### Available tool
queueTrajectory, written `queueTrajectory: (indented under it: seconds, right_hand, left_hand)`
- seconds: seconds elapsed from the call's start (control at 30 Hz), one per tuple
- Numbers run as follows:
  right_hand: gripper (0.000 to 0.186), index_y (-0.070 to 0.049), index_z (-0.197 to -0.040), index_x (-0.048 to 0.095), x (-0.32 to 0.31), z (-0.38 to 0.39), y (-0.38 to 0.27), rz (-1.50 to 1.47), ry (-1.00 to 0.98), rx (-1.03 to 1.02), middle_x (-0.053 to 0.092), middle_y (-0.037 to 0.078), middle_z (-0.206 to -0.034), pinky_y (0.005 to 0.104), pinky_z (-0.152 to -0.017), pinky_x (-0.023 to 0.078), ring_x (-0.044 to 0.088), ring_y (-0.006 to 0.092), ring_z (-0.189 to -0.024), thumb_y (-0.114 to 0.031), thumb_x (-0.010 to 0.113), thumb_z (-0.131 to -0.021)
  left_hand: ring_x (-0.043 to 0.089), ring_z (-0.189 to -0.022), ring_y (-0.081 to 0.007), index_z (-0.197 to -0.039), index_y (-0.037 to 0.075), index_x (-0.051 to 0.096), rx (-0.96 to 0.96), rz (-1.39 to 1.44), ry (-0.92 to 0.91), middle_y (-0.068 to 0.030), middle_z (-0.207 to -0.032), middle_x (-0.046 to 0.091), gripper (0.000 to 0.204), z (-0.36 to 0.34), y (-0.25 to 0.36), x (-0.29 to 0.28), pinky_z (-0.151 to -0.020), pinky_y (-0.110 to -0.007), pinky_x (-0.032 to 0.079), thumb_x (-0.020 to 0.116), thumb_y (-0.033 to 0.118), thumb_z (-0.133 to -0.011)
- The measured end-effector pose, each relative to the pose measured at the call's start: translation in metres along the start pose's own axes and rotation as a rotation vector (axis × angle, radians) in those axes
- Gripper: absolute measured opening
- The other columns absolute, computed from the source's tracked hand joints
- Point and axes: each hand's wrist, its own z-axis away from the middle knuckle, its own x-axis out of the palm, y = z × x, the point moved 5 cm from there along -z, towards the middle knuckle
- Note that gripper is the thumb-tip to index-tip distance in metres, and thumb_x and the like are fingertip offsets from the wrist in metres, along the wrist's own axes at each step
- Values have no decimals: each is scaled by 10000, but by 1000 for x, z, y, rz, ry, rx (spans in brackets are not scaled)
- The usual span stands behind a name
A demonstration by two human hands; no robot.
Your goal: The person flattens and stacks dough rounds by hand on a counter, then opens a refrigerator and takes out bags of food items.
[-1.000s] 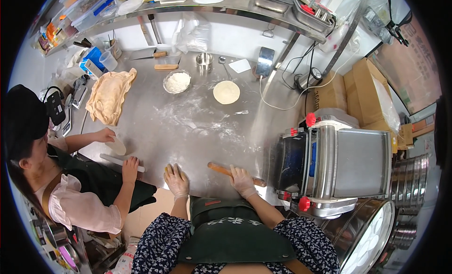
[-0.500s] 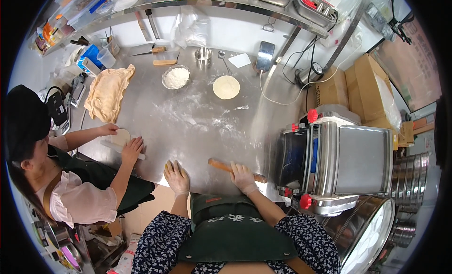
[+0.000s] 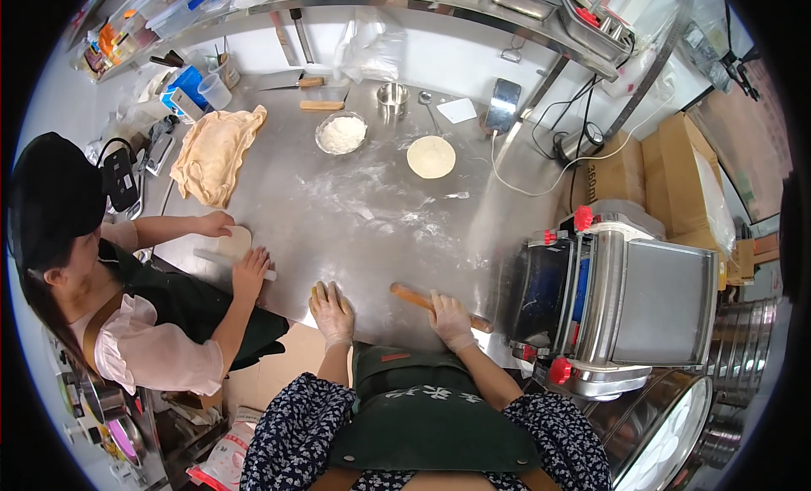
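My left hand [image 3: 331, 312], gloved, rests with fingers spread on the steel table's front edge. My right hand [image 3: 450, 320], also gloved, grips a wooden rolling pin [image 3: 410, 295] lying on the table to its right. Beyond them, flour dusts the steel surface [image 3: 346, 229]. A round dough disc [image 3: 431, 158] lies farther back, beside a bowl of flour [image 3: 341, 132]. A folded sheet of pale dough [image 3: 215, 153] sits at the back left.
At left, a co-worker [image 3: 118, 322] works a white pin [image 3: 211, 260] over dough. A dough machine [image 3: 650, 297] with red knobs stands at right, cardboard boxes [image 3: 676, 179] behind it. Knives, containers and cables line the back, below a steel shelf [image 3: 448, 8].
The co-worker's hands have brought the white pin onto the dough piece. My hands stay in nearly the same places on the table, while the view has shifted slightly.
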Motion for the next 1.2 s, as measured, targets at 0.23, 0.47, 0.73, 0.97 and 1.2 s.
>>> queueTrajectory:
  seconds: [0.23, 0.47, 0.73, 0.97, 1.2]
  right_hand:
    - [549, -89, -1307, 562, 3, 1, 1, 13, -2, 10, 556, 45, -922, 368, -746, 490, 569, 226, -840, -294, 664, -808]
    - [560, -82, -1309, 563, 0, 0, -2, 16, 17, -4, 561, 46, -924, 369, -749, 492, 573, 231, -840, -283, 673, -798]
    - [540, -58, -1302, 566, -3, -2, 1, 1, 37, -29, 553, 52, -877, 363, -698, 490, 575, 221, -795, -287, 657, -822]
    - [526, -59, -1302, 569, -11, -7, -3, 33, 29, -45, 548, 48, -877, 365, -703, 487, 568, 224, -799, -299, 637, -840]
    - [540, -60, -1277, 584, -7, -5, -3, -6, 58, -26, 575, 56, -907, 378, -725, 483, 572, 246, -810, -260, 681, -784]
  left_hand:
    - [431, -1281, -425, -1308, 61, 521, 10, 3, 32, -210, -1399, 455, 442, -2, 8, -10, -1087, -542, 338, 583, 170, -884]
    - [415, -1307, -406, -1320, 61, 498, 11, 18, 30, -217, -1403, 445, 465, -4, 8, -15, -1110, -549, 301, 581, 182, -879]
    - [409, -1306, -403, -1307, 50, 504, 7, 33, 32, -219, -1395, 446, 458, -2, 7, -11, -1106, -546, 304, 582, 169, -871]
    - [416, -1306, -406, -1315, 60, 505, 2, 55, 38, -218, -1397, 448, 463, -6, 8, -13, -1106, -553, 302, 583, 169, -872]
    - [409, -1311, -407, -1322, 64, 497, 18, 45, 66, -218, -1404, 446, 466, -3, 3, -9, -1107, -551, 303, 574, 184, -878]
